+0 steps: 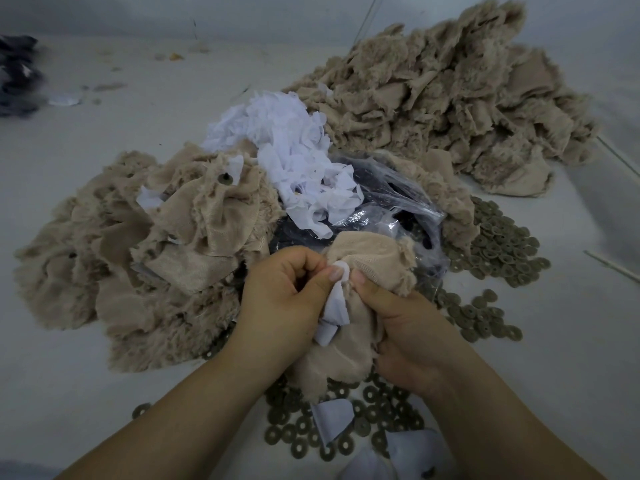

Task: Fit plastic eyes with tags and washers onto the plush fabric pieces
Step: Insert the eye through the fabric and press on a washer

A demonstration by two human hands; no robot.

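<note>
1. Plush fabric piece — the beige one you are working on — sits in both your hands, just in front of the clear plastic bag.
2. Your left hand has its fingers curled, the thumb pinching a white tag against the fabric; the tag hangs down between your two hands.
3. Your right hand grips the bunched fabric from the other side, its thumb pressed beside a small white round part that shows at the fabric's surface.
4. Olive-grey washers lie scattered on the tabletop to the right of the bag and in front of it, under your wrists.
5. A heap of white tags rests against the bag's far-left side.
6. Left of the bag lies a pile of beige plush pieces — one shows a dark eye back with a tag.
7. Behind the bag and to its right, a larger beige pile spreads across the tabletop.
</note>
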